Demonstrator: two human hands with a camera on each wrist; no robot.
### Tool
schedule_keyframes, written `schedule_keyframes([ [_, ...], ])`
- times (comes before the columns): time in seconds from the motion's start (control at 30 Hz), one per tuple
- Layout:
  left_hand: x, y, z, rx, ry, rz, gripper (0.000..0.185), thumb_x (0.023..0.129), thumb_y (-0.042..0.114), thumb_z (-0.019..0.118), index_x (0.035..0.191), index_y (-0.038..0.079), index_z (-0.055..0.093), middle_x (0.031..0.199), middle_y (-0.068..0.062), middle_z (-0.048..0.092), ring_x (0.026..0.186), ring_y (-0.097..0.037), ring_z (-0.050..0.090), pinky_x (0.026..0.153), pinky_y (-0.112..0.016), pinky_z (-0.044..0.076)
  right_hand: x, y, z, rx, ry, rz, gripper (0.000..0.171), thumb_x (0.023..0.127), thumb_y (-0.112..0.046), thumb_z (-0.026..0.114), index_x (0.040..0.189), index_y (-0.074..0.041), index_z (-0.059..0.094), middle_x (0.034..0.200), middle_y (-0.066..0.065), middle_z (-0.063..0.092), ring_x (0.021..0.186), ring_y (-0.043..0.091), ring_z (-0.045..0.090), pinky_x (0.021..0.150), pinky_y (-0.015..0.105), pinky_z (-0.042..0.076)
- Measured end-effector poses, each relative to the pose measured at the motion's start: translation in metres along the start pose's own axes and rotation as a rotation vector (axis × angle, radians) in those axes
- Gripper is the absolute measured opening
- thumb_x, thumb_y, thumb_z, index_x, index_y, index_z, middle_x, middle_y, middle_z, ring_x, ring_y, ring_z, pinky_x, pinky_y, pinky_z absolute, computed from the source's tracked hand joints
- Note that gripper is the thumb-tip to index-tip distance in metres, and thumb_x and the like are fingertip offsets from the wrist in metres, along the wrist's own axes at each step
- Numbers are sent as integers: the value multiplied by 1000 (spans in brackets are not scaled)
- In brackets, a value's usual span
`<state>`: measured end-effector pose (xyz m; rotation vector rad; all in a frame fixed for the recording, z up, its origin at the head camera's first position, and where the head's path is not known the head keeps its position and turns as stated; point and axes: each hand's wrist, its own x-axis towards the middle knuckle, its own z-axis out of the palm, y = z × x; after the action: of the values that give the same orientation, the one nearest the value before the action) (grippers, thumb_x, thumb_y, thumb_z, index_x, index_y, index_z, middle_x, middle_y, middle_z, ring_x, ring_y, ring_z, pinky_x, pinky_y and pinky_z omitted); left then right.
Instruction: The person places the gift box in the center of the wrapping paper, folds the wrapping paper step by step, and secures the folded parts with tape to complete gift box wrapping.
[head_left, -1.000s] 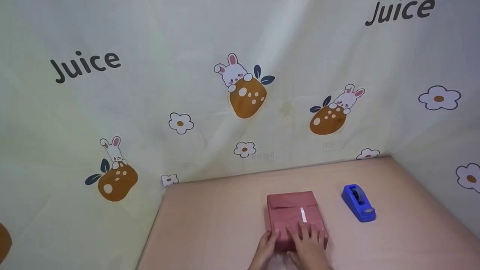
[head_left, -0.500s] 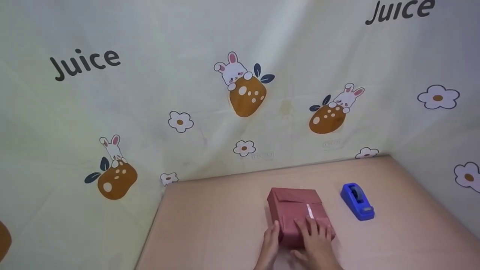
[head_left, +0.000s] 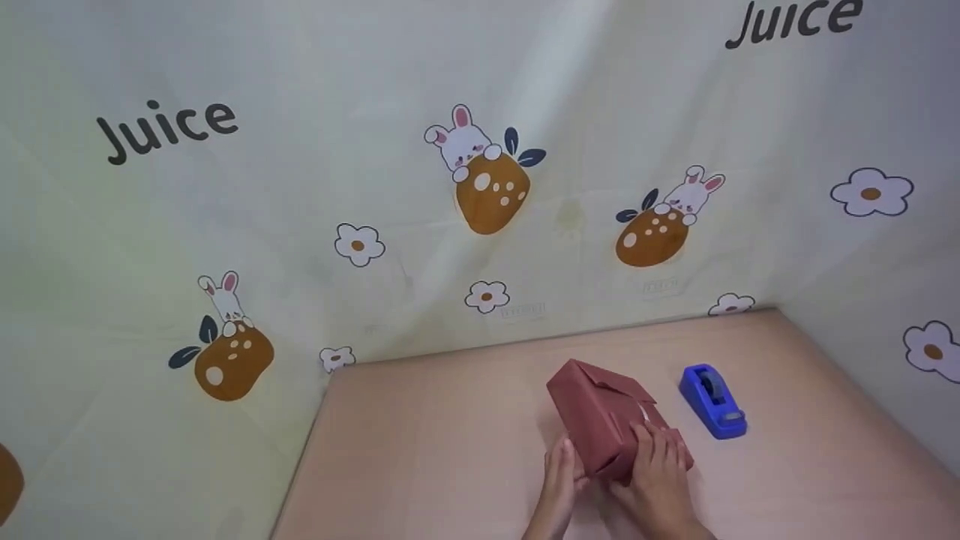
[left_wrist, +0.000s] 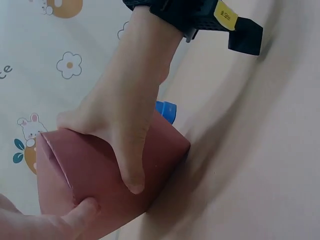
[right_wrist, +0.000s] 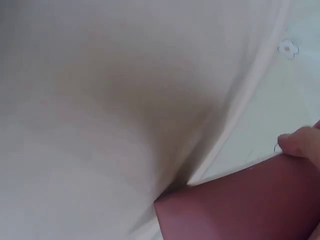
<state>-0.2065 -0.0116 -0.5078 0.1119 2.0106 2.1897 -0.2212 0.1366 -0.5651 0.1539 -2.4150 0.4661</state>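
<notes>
A box wrapped in dull red paper (head_left: 592,416) stands tilted over the table, its left side raised. A short white strip (head_left: 646,412) shows on its top beside a folded flap. My left hand (head_left: 559,472) grips the near left edge from the side; its thumb presses the paper in the left wrist view. My right hand (head_left: 660,476) lies over the top with its fingers, the thumb against the near end, as the left wrist view shows. The right wrist view has a corner of the wrapped box (right_wrist: 240,210) close to the table, with a finger on its edge.
A blue tape dispenser (head_left: 712,401) stands on the table to the right of the box. The pinkish tabletop (head_left: 420,450) reaches back to a pale curtain (head_left: 405,150) printed with rabbits, fruit and flowers, which also hangs along both sides.
The box has gone from lying flat to tilting up on its right side, turning and shifting right. Both hands have moved right with it; the tape dispenser has stayed put.
</notes>
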Motion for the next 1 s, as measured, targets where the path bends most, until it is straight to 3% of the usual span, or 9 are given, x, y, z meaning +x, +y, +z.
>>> schedule_keyframes([
  [0.1,4,-2,-7,58,5,46,65,98,43,21,141,-5,14,141,-30,23,117,-41,44,94,-51,39,5,8,-3,98,22,18,95,46,-23,86,122,0,34,114,24,43,104,41,45,89,58,34],
  [0.17,7,-5,-14,123,53,56,65,98,45,23,141,-3,16,139,-29,28,118,-40,44,94,-51,40,7,13,-7,184,4,40,94,47,-21,85,123,2,33,113,22,44,103,38,45,87,54,36],
  [0.3,13,-13,-29,241,146,87,63,95,41,38,139,-3,24,135,-27,37,115,-39,47,90,-47,45,9,18,-19,349,-176,171,95,54,-19,84,128,1,27,119,21,43,108,34,46,91,52,39],
  [0.43,18,-18,-45,316,176,88,62,90,27,53,138,-2,28,135,-26,38,115,-42,46,91,-48,44,13,15,-34,438,-376,324,96,61,-24,81,133,-3,21,129,20,40,116,32,45,98,53,36],
  [0.57,22,-16,-61,339,152,47,69,85,26,60,139,-1,27,138,-27,35,121,-48,38,96,-51,39,19,11,-45,575,-467,392,98,62,-32,81,134,-7,20,135,17,40,119,28,45,101,50,35],
  [0.73,24,-13,-75,363,43,-26,79,83,44,59,141,4,25,142,-24,30,127,-47,31,100,-56,32,29,15,-60,813,-549,391,96,71,-28,75,139,-6,11,139,22,33,123,33,40,100,50,36],
  [0.87,24,-12,-79,390,-42,-93,77,81,57,55,138,9,34,138,-20,40,124,-43,39,98,-55,35,37,25,-65,1049,-617,419,87,81,-23,62,144,-8,2,141,25,27,122,32,39,96,43,40],
  [1.0,20,-16,-79,384,-78,-114,72,81,56,55,132,8,40,123,-12,51,110,-29,53,91,-47,44,41,34,-59,1232,-673,464,77,89,-24,48,145,-8,-2,139,29,25,114,25,45,90,35,42],
])
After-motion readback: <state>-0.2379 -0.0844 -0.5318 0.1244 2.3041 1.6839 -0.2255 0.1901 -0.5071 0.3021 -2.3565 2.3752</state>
